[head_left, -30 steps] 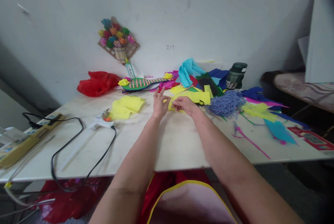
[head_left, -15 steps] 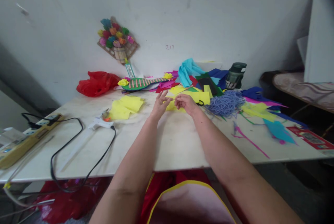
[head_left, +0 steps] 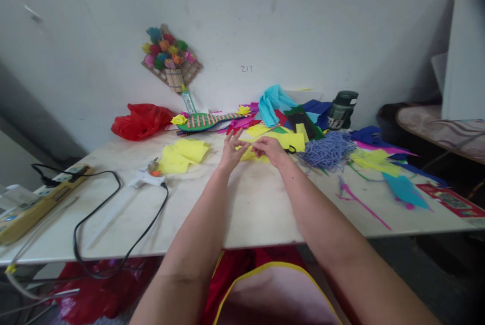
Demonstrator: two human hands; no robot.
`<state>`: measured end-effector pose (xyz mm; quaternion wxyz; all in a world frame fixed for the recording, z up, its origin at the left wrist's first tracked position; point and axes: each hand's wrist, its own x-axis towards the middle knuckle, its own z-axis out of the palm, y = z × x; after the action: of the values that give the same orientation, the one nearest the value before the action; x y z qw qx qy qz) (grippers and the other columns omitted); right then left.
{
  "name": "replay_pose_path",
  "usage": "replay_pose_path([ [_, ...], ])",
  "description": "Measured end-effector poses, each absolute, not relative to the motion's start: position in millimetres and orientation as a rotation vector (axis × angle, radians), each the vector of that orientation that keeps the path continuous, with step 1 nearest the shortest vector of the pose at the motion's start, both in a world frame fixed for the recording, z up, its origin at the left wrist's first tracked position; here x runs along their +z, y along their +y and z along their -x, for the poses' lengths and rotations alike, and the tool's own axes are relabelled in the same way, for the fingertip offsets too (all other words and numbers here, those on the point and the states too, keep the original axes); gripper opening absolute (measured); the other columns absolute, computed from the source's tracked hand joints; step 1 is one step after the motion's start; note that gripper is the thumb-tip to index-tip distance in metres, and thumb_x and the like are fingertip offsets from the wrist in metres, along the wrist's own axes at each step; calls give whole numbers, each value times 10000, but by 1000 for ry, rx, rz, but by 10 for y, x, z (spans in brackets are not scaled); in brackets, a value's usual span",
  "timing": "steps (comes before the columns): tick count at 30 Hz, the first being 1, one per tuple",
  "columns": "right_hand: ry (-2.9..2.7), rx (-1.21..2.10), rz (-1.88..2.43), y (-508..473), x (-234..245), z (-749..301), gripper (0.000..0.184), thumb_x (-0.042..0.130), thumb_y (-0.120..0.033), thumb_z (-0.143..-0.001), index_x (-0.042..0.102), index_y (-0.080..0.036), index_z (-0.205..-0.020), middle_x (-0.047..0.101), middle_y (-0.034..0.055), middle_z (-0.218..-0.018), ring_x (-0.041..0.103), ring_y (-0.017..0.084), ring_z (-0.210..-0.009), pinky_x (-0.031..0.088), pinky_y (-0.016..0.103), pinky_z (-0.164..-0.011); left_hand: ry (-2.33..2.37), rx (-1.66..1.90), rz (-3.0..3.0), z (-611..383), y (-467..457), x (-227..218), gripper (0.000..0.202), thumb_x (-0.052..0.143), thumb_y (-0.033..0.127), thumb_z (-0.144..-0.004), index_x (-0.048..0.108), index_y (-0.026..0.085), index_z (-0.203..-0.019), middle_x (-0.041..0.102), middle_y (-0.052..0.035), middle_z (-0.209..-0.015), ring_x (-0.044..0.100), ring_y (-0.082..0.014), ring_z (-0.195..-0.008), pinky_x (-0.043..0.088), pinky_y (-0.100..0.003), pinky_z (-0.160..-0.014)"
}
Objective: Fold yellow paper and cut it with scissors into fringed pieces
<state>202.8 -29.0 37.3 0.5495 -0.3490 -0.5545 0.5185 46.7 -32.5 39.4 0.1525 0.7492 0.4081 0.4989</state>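
Note:
Both my hands meet over the middle of the white table [head_left: 246,203]. My left hand [head_left: 230,152] has its thumb and forefinger pinched toward the right hand, with the other fingers fanned upward. My right hand [head_left: 270,151] is curled in a pinch, its fingertips touching those of the left. Whatever they pinch is too small to make out. A yellow paper piece [head_left: 248,154] lies on the table just under and behind the fingertips. More yellow sheets [head_left: 288,139] lie right behind the right hand.
A stack of yellow paper [head_left: 184,155] and a white glue gun [head_left: 142,178] with a black cord lie to the left, a power strip [head_left: 34,203] at the far left. Purple yarn [head_left: 328,149], coloured paper scraps [head_left: 379,163], a green jar [head_left: 343,108] and a red bag [head_left: 142,120] crowd the back and right.
My hands have lifted slightly off the yellow paper and their fingertips have come together in a pinch. The left fingers have fanned out more.

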Motion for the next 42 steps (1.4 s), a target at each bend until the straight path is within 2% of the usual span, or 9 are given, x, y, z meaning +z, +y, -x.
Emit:
replay_pose_path([
  [9,-1310,1173,867,-292,377,-2009,266,726,-310,-535,537,-145,-622,623,10,-552,513,86,-413,408,214,-397,1192,1445,-2204,-478,-329,400,70,579,249,-729,633,213,-703,472,-24,-1263,247,-215,-1268,211,-448,-1032],
  [17,-1326,1217,834,-254,343,-2005,327,728,-328,-546,547,-161,-761,633,0,-582,532,89,-430,418,211,-402,1174,1435,-2193,-498,-321,381,77,546,236,-746,587,198,-693,486,-41,-1250,238,-210,-1275,224,-438,-1025],
  [24,-1362,1248,808,-256,330,-1989,309,714,-337,-574,581,-155,-787,634,5,-613,552,89,-478,427,206,-434,1182,1460,-2137,-509,-303,332,93,521,241,-758,568,191,-696,482,-71,-1251,250,-218,-1273,238,-455,-1012],
  [30,-1410,1292,791,-310,375,-1964,322,702,-328,-597,591,-164,-851,646,16,-656,555,89,-483,432,210,-446,1204,1487,-2066,-492,-305,348,87,526,249,-765,571,190,-721,499,-63,-1236,270,-202,-1264,233,-432,-1022],
  [42,-1356,1267,795,-292,364,-1999,258,683,-337,-603,597,-156,-764,633,10,-621,544,85,-478,432,213,-459,1135,1422,-2094,-482,-304,371,139,520,283,-773,637,208,-768,461,-35,-1273,269,-216,-1266,225,-451,-1026],
])
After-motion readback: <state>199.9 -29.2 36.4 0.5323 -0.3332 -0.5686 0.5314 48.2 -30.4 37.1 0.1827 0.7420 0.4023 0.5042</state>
